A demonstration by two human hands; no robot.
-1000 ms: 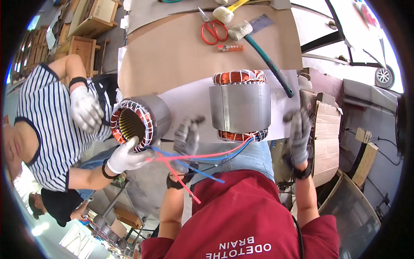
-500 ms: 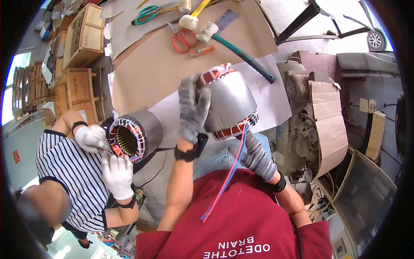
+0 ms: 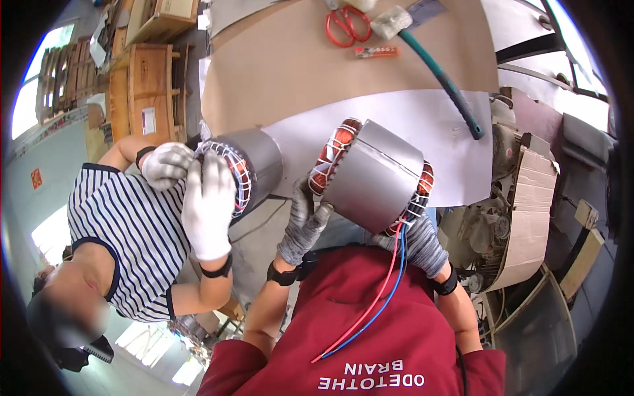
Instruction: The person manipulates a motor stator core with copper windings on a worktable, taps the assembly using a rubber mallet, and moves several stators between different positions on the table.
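Observation:
A grey metal motor stator [image 3: 374, 177] lies on its side between my two gloved hands, close to my body. Orange-red windings laced with white cord bulge from both its ends. My left hand [image 3: 306, 223], in a grey knit glove, grips the lower part of the left end. At the right end, my right hand [image 3: 422, 245] holds the stator from beneath, its fingers partly hidden. Red and blue lead wires [image 3: 389, 290] run out of that end and hang down over my maroon shirt.
On my left, a co-worker in white gloves [image 3: 210, 204] handles a second stator [image 3: 259, 162]. Red-handled scissors [image 3: 347, 28], an orange-and-white packet [image 3: 376, 52] and a green-handled mallet [image 3: 439, 72] lie on the paper-covered table [image 3: 284, 72]. Machinery with a cardboard sheet [image 3: 526, 204] stands at right.
The stator has tilted, its left end swinging down and its right end up. My left hand has slid from its upper left side to the lower left end. The view has shifted too.

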